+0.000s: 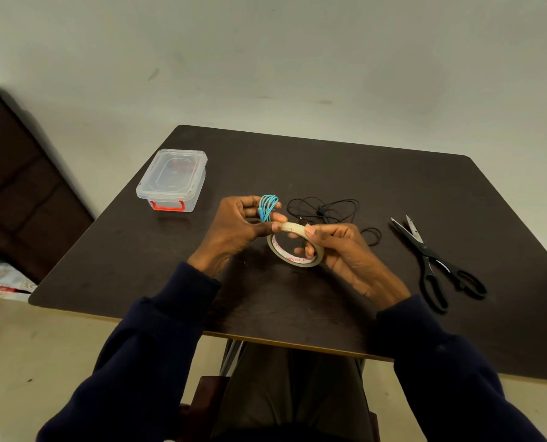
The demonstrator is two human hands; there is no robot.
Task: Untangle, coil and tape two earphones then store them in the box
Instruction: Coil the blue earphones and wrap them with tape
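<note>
Roughly a third done, I'd say. The blue earphone (267, 207) is coiled and pinched in your left hand (234, 231); I see no tape on it. Your right hand (342, 253) grips the tape roll (293, 253) just below the coil, with your left thumb on its rim. The black earphone (329, 208) lies loose on the table (329, 161) behind your hands. The box (172, 178) has its lid on, nothing stored. The scissors (431, 260) lie to the right.

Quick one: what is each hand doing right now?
Left hand: fingers grip the coiled blue earphone, thumb against the tape roll.
Right hand: holds the tape roll, thumb on its top edge.
</note>
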